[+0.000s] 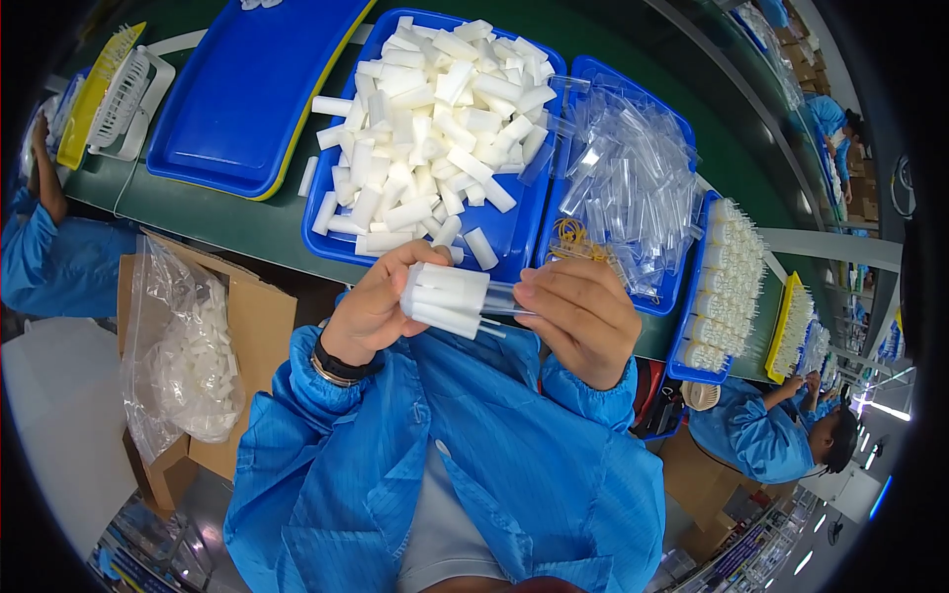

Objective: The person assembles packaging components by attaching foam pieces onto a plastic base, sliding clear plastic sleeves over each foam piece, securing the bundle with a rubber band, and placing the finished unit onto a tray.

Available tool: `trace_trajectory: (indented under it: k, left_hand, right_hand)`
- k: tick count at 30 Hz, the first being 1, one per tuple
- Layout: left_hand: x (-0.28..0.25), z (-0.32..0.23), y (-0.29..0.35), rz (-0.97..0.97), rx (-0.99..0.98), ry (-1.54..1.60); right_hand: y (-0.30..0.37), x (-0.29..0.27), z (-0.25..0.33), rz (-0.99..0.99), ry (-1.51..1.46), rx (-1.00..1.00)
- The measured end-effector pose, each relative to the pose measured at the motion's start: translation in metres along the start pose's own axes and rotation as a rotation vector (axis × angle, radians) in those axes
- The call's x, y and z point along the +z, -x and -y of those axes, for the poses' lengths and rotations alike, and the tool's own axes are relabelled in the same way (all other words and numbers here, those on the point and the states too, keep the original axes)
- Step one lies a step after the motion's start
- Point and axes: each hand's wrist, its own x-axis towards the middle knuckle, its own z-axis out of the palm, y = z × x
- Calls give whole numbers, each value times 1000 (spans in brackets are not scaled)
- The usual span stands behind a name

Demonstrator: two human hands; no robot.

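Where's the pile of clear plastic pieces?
In the head view, the pile sits upper right of centre, in the blue tray beyond the right hand, right of the white heap.

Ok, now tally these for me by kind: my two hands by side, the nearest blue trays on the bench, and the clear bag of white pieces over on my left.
Left hand: 1
Right hand: 1
Blue trays: 4
Clear bag of white pieces: 1
Total: 7

Co-worker (766, 432) (blue jkt (733, 420)), R side
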Motion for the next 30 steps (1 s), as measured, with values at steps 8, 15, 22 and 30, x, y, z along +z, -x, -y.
trace_trajectory:
  k: [8, 15, 22, 30]
  left_hand:
    - [6, 5, -5, 40, -74, -23]
    - [11, -8, -6, 61, -15, -255]
    - [5, -21, -5, -21, 107, -300]
    - [9, -18, -5, -25, 59, -221]
  right_hand:
    - [0, 9, -9, 86, 36, -55]
    - [12, -7, -30, 43, -184, 108]
    - [34, -19, -50, -2, 506, 461]
    - [39, -20, -53, 152, 616, 510]
